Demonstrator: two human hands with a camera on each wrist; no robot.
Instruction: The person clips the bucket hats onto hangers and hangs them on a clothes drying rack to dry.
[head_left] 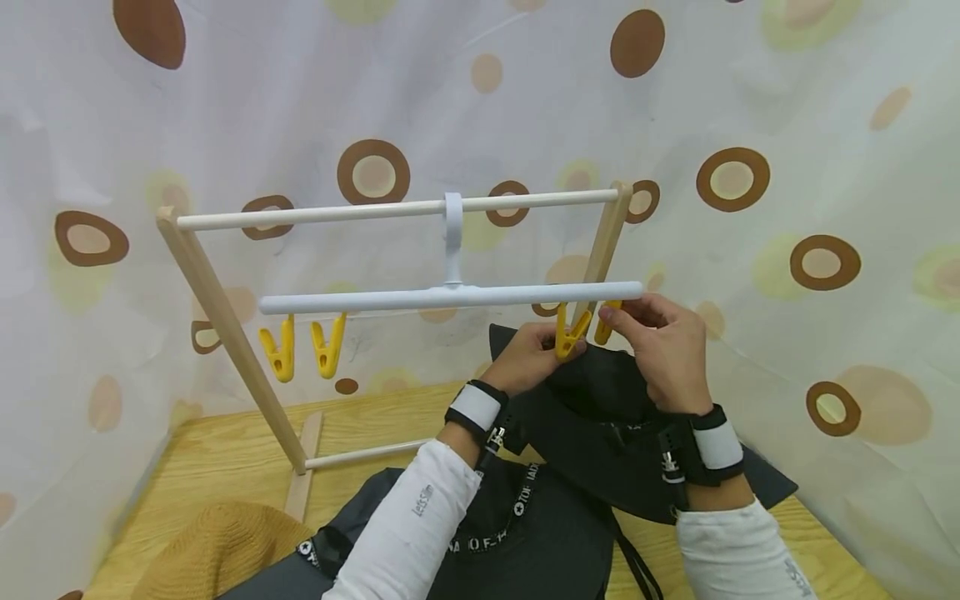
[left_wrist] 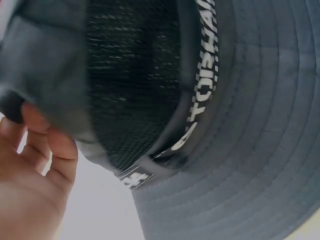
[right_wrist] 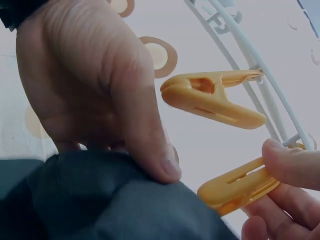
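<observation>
My left hand (head_left: 536, 354) holds the crown of a black wide-brimmed sun hat (head_left: 577, 454), gathered under its fingers and thumb. In the left wrist view the hat (left_wrist: 200, 150) shows a mesh panel and a white-lettered band. My right hand (head_left: 667, 350) pinches the handles of the rightmost yellow clothespin (head_left: 604, 327) under the end of a white hanger bar (head_left: 360, 301). This clothespin's jaw end is right at the hat's cloth in the right wrist view. Beside it hangs another yellow clothespin (right_wrist: 210, 97), overlapping my left fingers in the head view.
The hanger hooks over a white rail (head_left: 315, 215) on a wooden stand (head_left: 232, 333). Two more yellow clothespins (head_left: 326, 346) hang at its left. Another black hat (head_left: 525, 533) with lettered trim and a tan knitted item (head_left: 225, 546) lie on the wooden table (head_left: 360, 417).
</observation>
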